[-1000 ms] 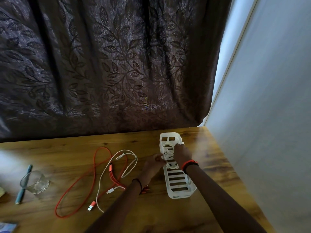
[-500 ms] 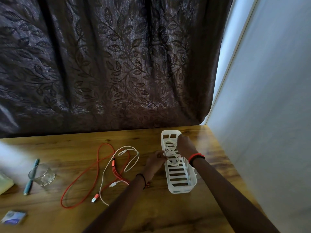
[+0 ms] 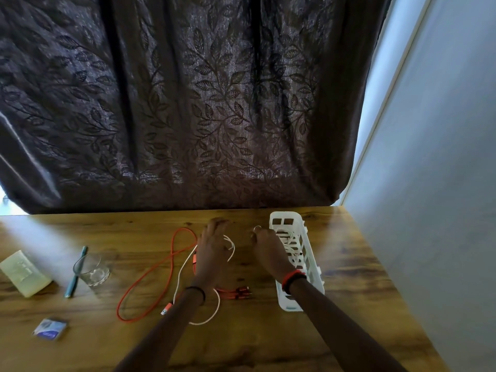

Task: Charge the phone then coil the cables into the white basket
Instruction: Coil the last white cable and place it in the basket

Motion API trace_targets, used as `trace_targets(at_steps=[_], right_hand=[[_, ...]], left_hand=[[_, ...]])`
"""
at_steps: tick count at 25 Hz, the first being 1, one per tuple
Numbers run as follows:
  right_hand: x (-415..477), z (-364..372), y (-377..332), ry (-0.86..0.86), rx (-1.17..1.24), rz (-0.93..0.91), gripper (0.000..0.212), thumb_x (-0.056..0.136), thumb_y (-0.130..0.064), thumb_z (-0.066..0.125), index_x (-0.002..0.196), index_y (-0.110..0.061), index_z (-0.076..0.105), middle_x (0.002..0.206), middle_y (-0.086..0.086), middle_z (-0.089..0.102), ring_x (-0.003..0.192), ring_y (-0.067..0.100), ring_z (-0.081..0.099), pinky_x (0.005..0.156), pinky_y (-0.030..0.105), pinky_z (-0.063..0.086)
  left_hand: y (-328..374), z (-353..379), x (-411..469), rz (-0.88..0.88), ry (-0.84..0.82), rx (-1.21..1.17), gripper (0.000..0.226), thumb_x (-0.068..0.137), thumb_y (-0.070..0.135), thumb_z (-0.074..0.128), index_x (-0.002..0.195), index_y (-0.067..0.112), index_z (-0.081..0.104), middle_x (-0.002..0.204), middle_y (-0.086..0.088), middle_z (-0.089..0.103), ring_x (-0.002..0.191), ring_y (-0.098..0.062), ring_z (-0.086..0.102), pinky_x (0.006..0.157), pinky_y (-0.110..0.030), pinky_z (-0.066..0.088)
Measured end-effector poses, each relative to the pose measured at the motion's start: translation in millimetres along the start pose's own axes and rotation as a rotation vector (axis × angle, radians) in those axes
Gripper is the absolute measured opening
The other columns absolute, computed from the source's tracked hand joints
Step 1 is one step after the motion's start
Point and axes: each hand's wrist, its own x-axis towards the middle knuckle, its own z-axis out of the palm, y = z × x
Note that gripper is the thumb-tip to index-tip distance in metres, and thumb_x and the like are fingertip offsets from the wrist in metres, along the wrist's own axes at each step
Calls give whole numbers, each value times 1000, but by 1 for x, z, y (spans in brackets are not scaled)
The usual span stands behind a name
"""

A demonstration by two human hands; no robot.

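A white slotted basket [image 3: 314, 267] stands on the right of the wooden table [image 3: 268, 339], with a coiled white cable [image 3: 291, 247] inside. Left of it lie a loose white cable [image 3: 214, 314] and an orange cable [image 3: 146, 275], tangled together. My left hand [image 3: 212, 247] hovers over the far loop of the loose white cable with its fingers spread. My right hand [image 3: 267, 249] is just left of the basket, fingers curled, pinching a small thin white loop at its fingertips. No phone is in view.
A glass [image 3: 92, 272] and a teal pen [image 3: 76, 273] sit at the left, beside a pale box [image 3: 25, 273]. A small blue packet [image 3: 49, 328] lies near the front left. A dark curtain [image 3: 188, 103] hangs behind; a wall [image 3: 429, 183] borders the right.
Both hands have left the basket and moved left. The left hand now reaches over the loose white cable; the right hand has come out beside the basket's left wall.
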Motion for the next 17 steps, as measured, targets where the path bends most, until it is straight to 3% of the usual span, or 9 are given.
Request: trace_targets(at_steps=[3,5,9,11,13,15,17], right_hand=[[0,14,-10,-71,30,-12,34,95,-7,41,127,-10,53,111,14,66,100,25,63,84,37,54],[-2,21,-18,-80,39,-31,36,95,-6,41,129,-9,51,113,13,65,104,25,62,85,35,53],[-2,29,-30,-66,67,-126,33,95,-9,42,126,-11,54,118,10,62,106,23,61,87,33,52],[2,29,-33,-45,59,-180,27,95,-11,44,119,-12,58,117,9,61,103,21,61,84,29,50],[8,25,-37,-49,55,-205,22,95,-16,47,108,-10,63,112,9,59,97,20,61,77,24,46],[17,19,-45,-76,61,-232,21,94,-17,51,105,-7,65,110,11,58,94,21,60,73,22,42],[26,8,-51,-91,59,-257,21,93,-15,52,105,-4,65,110,13,58,95,23,60,75,24,43]], left_hand=[[-35,-2,19,-29,-333,339,49,87,26,56,135,21,46,143,-1,40,128,-24,39,108,-41,28],[-45,-2,23,39,-494,590,42,94,40,43,132,23,49,142,-1,43,132,-21,38,113,-47,17],[-40,-10,25,137,-459,626,37,97,41,36,121,24,59,122,0,62,119,-18,53,116,-44,5],[-37,-15,32,155,-443,577,34,97,38,40,116,23,63,116,-1,66,113,-19,57,114,-36,19],[-38,-23,41,106,-485,447,29,94,37,46,110,22,66,110,-2,68,103,-21,62,97,-35,45],[-39,-38,49,98,-525,316,24,92,33,52,104,21,68,102,-1,69,93,-19,64,82,-34,52],[-39,-58,57,80,-561,78,15,91,22,56,84,20,70,80,3,69,75,-12,64,72,-31,49]])
